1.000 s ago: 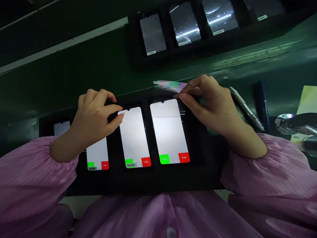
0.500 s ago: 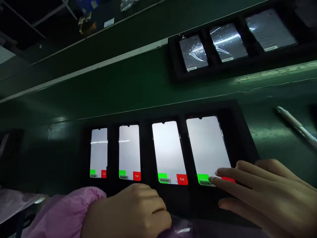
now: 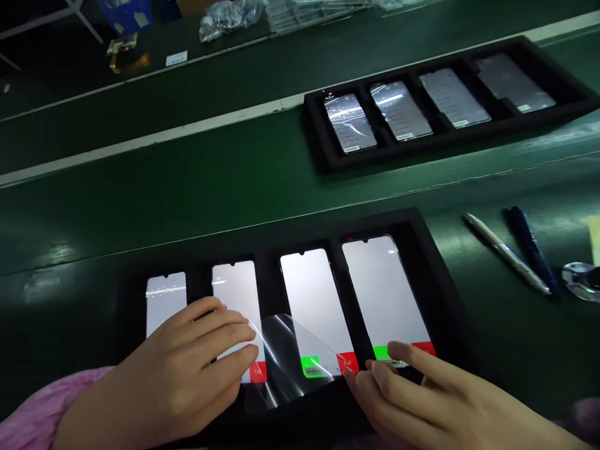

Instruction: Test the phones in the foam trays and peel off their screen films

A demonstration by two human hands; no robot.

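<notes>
Several phones lie in a black foam tray, among them one with a lit white screen and green and red boxes at its bottom. A clear plastic film slants over the gap between the second and third phones and overlaps the third's lower end. My left hand covers parts of the two leftmost phones, its fingers closed on the film's left side. Fingertips of my right hand pinch together at the film's right corner. Its index finger is over the bottom of the rightmost phone.
Farther back, a second black tray holds several phones with dim screens. Right of the near tray lie a white pen, a dark pen and a shiny metallic object. Clear plastic bags and a blue bin stand at the back.
My left hand has risen from below the tray to over the left phones, bringing the film up. My right hand has shifted left and its fingers have drawn together. The view has shifted.
</notes>
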